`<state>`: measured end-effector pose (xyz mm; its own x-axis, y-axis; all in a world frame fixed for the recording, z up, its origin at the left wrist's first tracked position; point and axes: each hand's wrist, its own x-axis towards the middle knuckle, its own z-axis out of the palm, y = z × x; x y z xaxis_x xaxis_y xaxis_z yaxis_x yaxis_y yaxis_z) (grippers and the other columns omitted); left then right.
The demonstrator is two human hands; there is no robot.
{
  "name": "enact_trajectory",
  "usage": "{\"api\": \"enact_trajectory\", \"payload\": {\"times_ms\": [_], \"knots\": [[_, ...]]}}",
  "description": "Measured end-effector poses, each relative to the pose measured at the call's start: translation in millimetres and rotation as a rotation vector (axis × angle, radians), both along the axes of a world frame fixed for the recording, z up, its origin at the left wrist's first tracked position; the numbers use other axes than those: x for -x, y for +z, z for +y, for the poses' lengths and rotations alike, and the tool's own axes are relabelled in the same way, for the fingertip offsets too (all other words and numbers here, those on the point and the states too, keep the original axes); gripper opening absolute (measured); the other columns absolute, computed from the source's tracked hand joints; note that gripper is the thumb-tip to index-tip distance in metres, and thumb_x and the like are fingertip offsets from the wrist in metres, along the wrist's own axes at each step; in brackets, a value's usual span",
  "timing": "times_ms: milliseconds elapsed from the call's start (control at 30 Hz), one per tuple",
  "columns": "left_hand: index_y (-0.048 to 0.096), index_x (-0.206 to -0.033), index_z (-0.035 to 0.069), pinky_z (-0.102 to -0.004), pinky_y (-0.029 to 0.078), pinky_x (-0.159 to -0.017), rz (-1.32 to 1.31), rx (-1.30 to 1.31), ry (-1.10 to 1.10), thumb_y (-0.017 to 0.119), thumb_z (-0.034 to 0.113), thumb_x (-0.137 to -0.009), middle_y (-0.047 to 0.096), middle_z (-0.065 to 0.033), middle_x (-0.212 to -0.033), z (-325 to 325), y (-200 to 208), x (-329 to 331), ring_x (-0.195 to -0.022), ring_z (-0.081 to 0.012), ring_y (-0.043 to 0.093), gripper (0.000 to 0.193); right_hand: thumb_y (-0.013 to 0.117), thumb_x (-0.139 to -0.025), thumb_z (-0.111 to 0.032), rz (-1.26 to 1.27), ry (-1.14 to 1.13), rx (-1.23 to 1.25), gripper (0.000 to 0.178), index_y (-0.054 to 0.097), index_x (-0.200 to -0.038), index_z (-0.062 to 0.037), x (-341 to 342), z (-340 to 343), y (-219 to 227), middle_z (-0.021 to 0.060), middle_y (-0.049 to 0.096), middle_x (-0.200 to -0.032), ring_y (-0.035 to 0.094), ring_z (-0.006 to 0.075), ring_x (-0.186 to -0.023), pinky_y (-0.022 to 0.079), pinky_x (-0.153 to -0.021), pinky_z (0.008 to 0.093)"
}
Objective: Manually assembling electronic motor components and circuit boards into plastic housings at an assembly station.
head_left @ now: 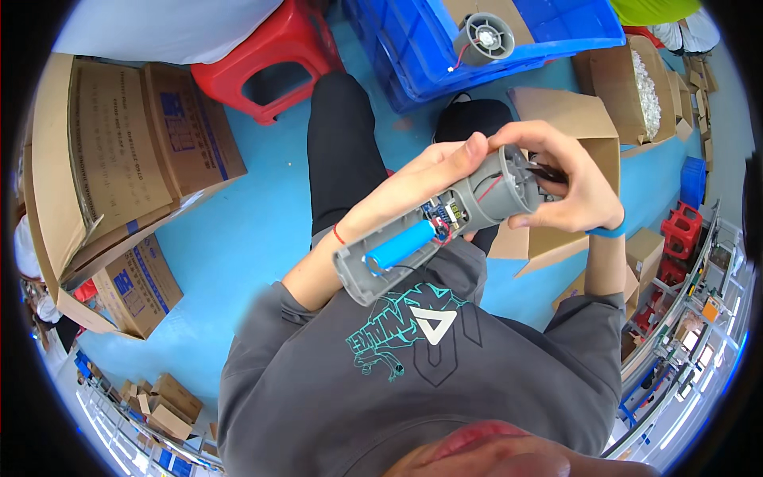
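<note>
1. My left hand [437, 168] is curled along the grey plastic tube-shaped housing [486, 195], thumb laid near its round end; my right hand [579, 179] bends around that end, thumb and forefinger at its rim.
2. The housing is held above my lap, its open trough holding a blue cylindrical battery [400, 247] and a small blue circuit board [439, 211].
3. A blue plastic crate [380, 49] stands ahead, a grey round fan piece [486, 40] with a red wire at its near edge; a brown cardboard carton [600, 75] to the right holds small white pieces [645, 97].
4. A slim dark object [548, 172] among my right fingers is hard to make out; my left palm is hidden, and the crate is cut off above.
5. The housing's long axis slants, round end forward and right, trough end back toward my left.
</note>
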<state>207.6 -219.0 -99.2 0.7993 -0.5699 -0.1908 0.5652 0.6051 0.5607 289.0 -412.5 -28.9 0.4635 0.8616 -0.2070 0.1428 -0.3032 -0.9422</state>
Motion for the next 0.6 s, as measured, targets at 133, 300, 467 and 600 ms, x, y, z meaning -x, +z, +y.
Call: {"api": "enact_trajectory", "payload": {"times_ms": [133, 300, 467, 600], "knots": [[0.057, -0.108, 0.001, -0.0198, 0.049, -0.055, -0.04, 0.014, 0.004, 0.048, 0.054, -0.094, 0.063, -0.0046, -0.08, -2.7, -1.8, -0.4, -0.063, -0.0073, 0.06, 0.056, 0.09, -0.059, -0.016, 0.096, -0.184, -0.016, 0.086, 0.044, -0.13, 0.0009, 5.2, -1.3, -3.8, 0.0092, 0.051, -0.124, 0.052, 0.0159, -0.113, 0.042, -0.096, 0.0284], [0.055, -0.114, -0.001, -0.0218, 0.051, -0.058, -0.071, 0.036, 0.011, 0.049, 0.05, -0.095, 0.064, -0.0051, -0.088, -5.5, -8.4, -3.5, -0.068, -0.0077, 0.061, 0.054, 0.091, -0.058, -0.014, 0.191, -0.122, -0.048, 0.089, 0.043, -0.132, 0.001, 4.3, -2.7, -9.5, 0.009, 0.052, -0.123, 0.051, 0.0165, -0.115, 0.041, -0.1, 0.0298], [0.054, -0.116, -0.001, -0.0228, 0.054, -0.061, -0.065, 0.053, -0.004, 0.05, 0.055, -0.092, 0.065, -0.007, -0.09, -2.5, -7.4, -5.1, -0.07, -0.0098, 0.063, 0.061, 0.09, -0.059, -0.016, 0.204, -0.178, -0.135, 0.089, 0.043, -0.132, 0.0014, 4.4, -2.0, -14.8, 0.0097, 0.053, -0.124, 0.053, 0.0146, -0.108, 0.042, -0.095, 0.0272], [0.051, -0.12, -0.002, -0.0255, 0.055, -0.063, -0.083, -0.004, 0.25, 0.052, 0.052, -0.092, 0.065, -0.008, -0.092, -2.1, 0.7, -7.4, -0.072, -0.0113, 0.064, 0.06, 0.066, -0.084, -0.042, -0.095, -0.526, -0.13, 0.069, 0.044, -0.133, 0.0019, 26.0, -16.3, -1.3, 0.0077, 0.053, -0.12, 0.027, 0.0067, -0.063, 0.028, -0.06, 0.0194]]}}
